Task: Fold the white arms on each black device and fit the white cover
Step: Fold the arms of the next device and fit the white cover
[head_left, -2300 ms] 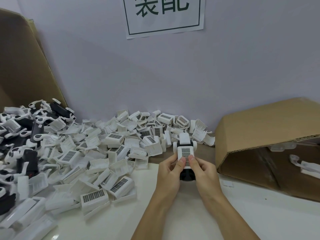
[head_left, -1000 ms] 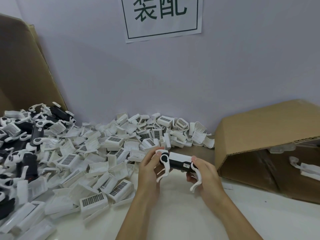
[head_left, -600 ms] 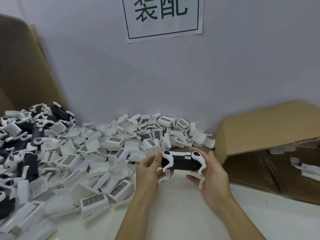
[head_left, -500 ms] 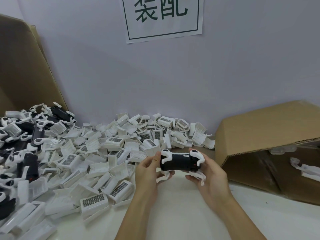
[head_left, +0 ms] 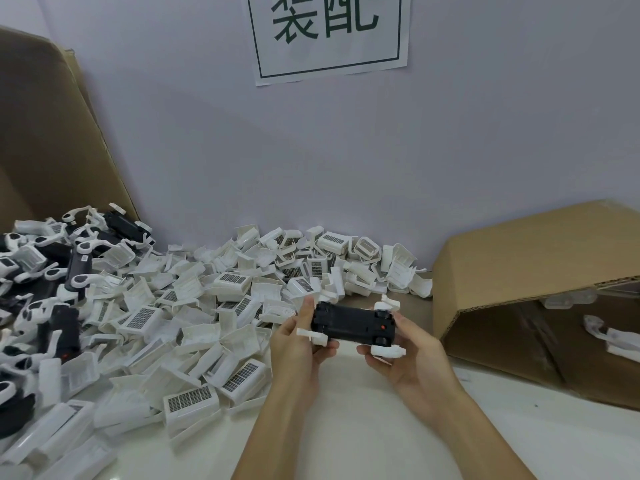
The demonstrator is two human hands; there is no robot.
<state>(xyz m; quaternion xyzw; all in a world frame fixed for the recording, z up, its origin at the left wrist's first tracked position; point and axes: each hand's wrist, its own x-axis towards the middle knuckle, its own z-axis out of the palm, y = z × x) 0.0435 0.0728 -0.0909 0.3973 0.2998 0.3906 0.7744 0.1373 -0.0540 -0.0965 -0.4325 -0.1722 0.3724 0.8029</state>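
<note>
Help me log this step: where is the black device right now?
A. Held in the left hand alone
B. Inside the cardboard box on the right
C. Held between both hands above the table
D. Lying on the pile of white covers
C: the black device is held at one end by the left hand and at the other by the right hand, above the white table.

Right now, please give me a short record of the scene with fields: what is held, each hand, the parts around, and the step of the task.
held: black device, level, above the table
left hand: grips its left end
right hand: grips its right end
white arms: sticking out at the ends
pile of white covers: left, on the table
cardboard box: right, on its side
cover on the held device: none
</note>
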